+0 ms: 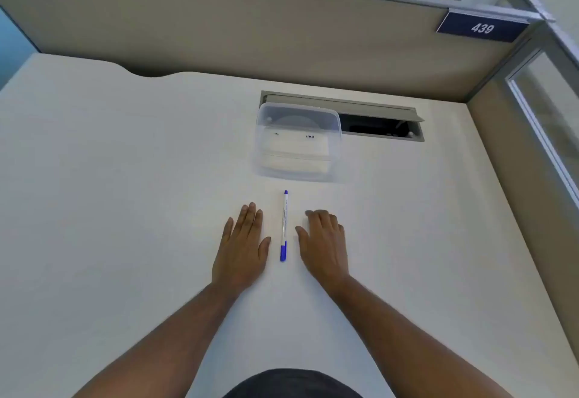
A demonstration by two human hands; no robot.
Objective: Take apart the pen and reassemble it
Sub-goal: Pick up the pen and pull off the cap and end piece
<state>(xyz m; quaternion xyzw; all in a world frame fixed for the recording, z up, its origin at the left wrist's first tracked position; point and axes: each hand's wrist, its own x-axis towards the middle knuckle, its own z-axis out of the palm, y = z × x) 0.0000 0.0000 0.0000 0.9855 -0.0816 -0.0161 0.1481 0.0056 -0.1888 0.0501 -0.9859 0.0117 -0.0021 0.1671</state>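
Note:
A pen (284, 225) with a clear barrel, a blue cap at its near end and a small blue plug at its far end lies on the white desk (125, 178), pointing away from me. It is in one piece. My left hand (242, 245) rests flat on the desk just left of the pen, fingers stretched out, holding nothing. My right hand (324, 244) lies palm down just right of the pen, fingers slightly curled, also holding nothing. Neither hand touches the pen.
A clear plastic container (297, 142) stands on the desk just beyond the pen. Behind it a cable hatch (376, 125) is open in the desk top. Beige partition walls (219, 28) close the desk at the back and right.

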